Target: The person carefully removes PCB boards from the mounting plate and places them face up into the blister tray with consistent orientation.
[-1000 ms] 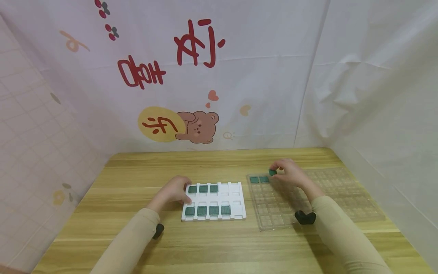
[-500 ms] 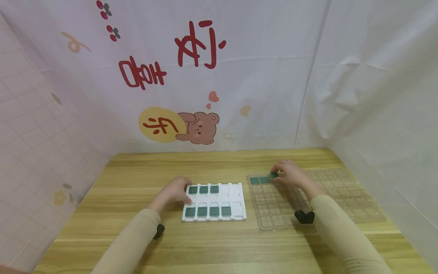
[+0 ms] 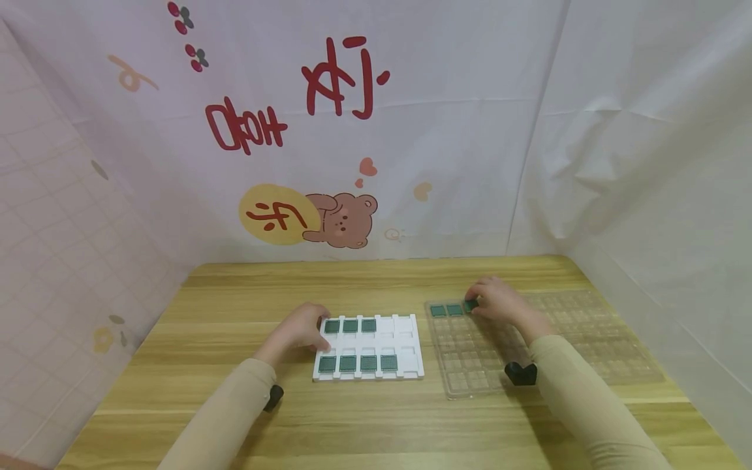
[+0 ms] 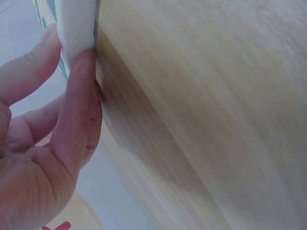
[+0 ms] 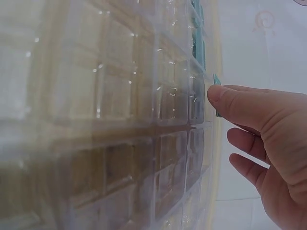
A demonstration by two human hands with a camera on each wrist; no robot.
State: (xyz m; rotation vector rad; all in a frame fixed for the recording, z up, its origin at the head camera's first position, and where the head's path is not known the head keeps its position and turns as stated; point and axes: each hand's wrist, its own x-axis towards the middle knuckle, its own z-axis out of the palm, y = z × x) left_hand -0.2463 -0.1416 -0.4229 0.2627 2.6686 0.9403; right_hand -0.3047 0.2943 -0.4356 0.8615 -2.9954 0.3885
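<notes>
**Right hand sets a green chip at the clear tray's far row while the left steadies the white tray**

The right hand (image 3: 499,301) pinches a small green chip (image 3: 470,305) between thumb and fingers, low over the far row of the clear plastic compartment tray (image 3: 470,382). The chip sits just beside two green chips (image 3: 446,310) already lying in the first two pockets of that row, at the tray's far left corner. In the right wrist view the thumb (image 5: 240,103) presses against the chip's edge (image 5: 216,79) right at the tray's rim; whether the chip already rests in its pocket cannot be told.

The left hand (image 3: 301,328) rests at the left edge of the white foam tray (image 3: 408,349), with fingers curled against it. The left wrist view shows the fingers (image 4: 76,100) gripping the tray's white edge (image 4: 76,24), thumb on one face and a finger on the other.

The white tray holds seven green chips (image 3: 350,326): three in the far row and four in the near row, with the right-hand pockets bare. Both trays lie side by side on the wooden table (image 3: 376,424), the clear one to the right. Both forearms wear beige sleeves (image 3: 581,398).
</notes>
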